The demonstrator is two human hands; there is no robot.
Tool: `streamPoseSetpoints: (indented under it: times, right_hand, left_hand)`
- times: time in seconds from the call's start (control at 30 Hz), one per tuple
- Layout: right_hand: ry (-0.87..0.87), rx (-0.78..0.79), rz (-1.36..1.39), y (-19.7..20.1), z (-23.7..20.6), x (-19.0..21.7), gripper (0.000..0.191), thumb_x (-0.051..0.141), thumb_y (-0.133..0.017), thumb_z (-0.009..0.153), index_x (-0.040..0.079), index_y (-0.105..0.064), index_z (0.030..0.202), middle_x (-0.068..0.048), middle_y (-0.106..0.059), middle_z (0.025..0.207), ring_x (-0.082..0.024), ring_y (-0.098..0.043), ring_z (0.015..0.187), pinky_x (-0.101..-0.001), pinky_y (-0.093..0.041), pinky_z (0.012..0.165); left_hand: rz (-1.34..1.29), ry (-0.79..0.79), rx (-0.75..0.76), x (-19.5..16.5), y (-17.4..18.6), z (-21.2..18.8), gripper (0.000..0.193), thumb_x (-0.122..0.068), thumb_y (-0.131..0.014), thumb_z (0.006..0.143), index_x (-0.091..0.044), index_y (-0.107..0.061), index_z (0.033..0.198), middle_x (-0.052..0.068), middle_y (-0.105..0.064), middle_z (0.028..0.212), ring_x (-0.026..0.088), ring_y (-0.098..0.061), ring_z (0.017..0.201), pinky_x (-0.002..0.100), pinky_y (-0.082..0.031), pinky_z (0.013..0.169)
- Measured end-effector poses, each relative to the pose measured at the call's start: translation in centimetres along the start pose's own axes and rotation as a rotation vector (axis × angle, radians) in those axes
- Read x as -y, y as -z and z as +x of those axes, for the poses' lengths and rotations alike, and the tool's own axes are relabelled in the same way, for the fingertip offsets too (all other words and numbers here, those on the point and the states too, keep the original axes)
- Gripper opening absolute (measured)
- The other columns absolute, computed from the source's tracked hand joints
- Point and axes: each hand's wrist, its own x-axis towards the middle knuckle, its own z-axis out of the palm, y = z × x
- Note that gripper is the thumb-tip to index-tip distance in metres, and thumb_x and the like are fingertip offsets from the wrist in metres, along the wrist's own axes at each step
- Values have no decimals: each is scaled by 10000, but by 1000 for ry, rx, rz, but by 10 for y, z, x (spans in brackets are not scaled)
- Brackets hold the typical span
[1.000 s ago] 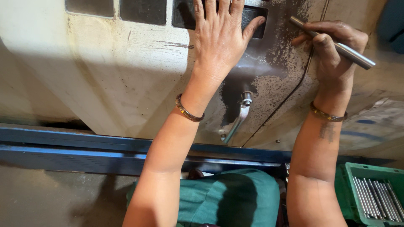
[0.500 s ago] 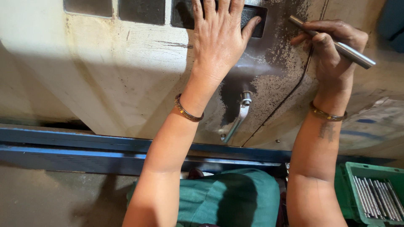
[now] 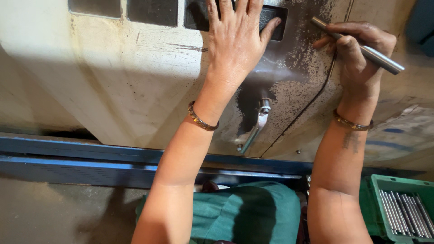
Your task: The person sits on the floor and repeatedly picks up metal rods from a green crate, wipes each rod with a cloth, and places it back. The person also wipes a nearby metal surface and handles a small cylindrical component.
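Observation:
My left hand (image 3: 237, 40) lies flat, fingers spread, on the worn cream machine door (image 3: 131, 86), its fingertips over a dark window panel (image 3: 273, 20). My right hand (image 3: 361, 54) is closed around a shiny steel rod (image 3: 382, 58), which points up and left against the door beside a dark seam. A metal lever handle (image 3: 254, 129) hangs below my left wrist. Both wrists wear metal bangles.
A blue steel rail (image 3: 81, 160) runs along the machine's base. A green crate (image 3: 398, 208) with several steel rods stands at the lower right. My green trousers (image 3: 246, 214) show at the bottom. Grey floor lies at the lower left.

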Motion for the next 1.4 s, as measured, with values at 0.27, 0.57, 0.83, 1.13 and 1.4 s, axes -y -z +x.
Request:
streamPoseSetpoints:
  times: [0.27,0.57,0.83,1.13,1.4]
  right_hand:
    - [15,15,1,1,0,-1,418,308,-701,1177,-109,-686,1201,-216,-731,983,-245,-766,902,-216,-557,708]
    - [14,16,-23,0,2,1,428,334,-691,1164,-89,-693,1228,-217,-737,958,-223,-758,865,-207,-547,683]
    - [27,27,-22,2,2,-2,426,330,-694,1179,-93,-691,1225,-220,-732,966,-236,-765,888,-209,-550,690]
    - [6,13,-29,1,0,0,438,351,-692,1164,-84,-694,1218,-215,-736,956,-208,-756,861,-198,-529,667]
    - [1,14,-26,0,-1,-2,438,351,-690,1160,-81,-699,1234,-216,-740,954,-190,-749,844,-198,-526,670]
  left_hand:
    - [-9,-1,-33,0,-2,0,672,-573,-583,1060,-99,-425,1509,138,-502,1473,430,-414,1370,643,-253,1196]
    - [-47,-21,-46,2,-2,1,664,-559,-593,1068,-111,-414,1524,142,-486,1493,410,-414,1388,596,-258,1222]
    - [-31,-19,-54,2,-3,1,637,-553,-600,1063,-116,-438,1498,144,-511,1443,405,-439,1337,608,-277,1185]
    - [-37,-18,-99,0,-3,1,640,-544,-594,1052,-99,-440,1485,150,-518,1424,388,-438,1352,620,-254,1197]
    - [-20,-2,-32,1,-6,-1,661,-551,-586,1062,-96,-421,1511,166,-501,1457,406,-421,1381,633,-221,1214]
